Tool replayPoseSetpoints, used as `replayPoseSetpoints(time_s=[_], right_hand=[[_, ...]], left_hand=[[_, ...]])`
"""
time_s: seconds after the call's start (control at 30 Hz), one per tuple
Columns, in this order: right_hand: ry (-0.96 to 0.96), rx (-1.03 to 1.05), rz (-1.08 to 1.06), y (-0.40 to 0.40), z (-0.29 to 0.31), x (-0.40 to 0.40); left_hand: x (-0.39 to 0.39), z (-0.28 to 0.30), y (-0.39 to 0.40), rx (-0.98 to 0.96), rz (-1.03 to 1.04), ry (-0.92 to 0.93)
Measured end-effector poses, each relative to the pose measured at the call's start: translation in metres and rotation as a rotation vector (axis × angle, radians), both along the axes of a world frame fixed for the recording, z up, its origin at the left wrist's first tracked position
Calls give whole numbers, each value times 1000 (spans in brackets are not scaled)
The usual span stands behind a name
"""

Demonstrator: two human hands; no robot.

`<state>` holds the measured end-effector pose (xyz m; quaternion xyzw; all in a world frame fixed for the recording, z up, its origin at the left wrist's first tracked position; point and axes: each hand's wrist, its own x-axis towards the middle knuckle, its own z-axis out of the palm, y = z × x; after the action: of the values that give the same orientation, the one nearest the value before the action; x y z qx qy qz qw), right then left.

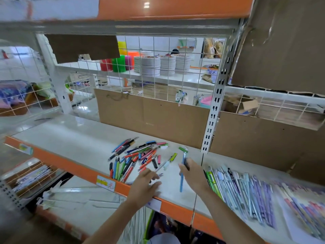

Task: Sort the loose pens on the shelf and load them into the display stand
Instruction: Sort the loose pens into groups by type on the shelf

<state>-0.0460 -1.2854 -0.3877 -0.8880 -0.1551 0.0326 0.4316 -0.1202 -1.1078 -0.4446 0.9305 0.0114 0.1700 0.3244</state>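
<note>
White shelf (73, 138), orange-edged. Cardboard backing (158, 118) behind. Loose pens (135, 155) heaped mid-shelf; sorted pens (242, 189) laid rightward. Right hand (191, 170) curled round a blue pen (182, 175), held upright. Left hand (146, 182) with fingers extended, reaching onto the shelf beside the heap, holding nothing.

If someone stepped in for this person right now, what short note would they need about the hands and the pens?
Right hand: grips a light blue pen, held above the white shelf.
Left hand: open, fingers reaching toward a clear pen near the shelf's front.
Loose pile of mixed coloured pens: unsorted, mid-shelf.
Rows of pale blue, green and purple pens lie to the right.
No display stand is in view, so loading is still to do.
</note>
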Motion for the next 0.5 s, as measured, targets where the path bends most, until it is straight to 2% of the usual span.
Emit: replayPoseSetpoints(time_s=[0.13, 0.23, 0.37, 0.5], right_hand=[[-91, -549, 74, -4, -12, -1], [-101, -739, 92, -6, -19, -5], [-123, -797, -16, -8, -16, -5], [-80, -591, 40, 7, -18, -10]], left_hand=[[-2, -1, 16, 100, 202, -33], [-3, 1, 25, 150, 269, 36], [-4, 1, 30, 191, 301, 91], [0, 0, 26, 169, 263, 98]])
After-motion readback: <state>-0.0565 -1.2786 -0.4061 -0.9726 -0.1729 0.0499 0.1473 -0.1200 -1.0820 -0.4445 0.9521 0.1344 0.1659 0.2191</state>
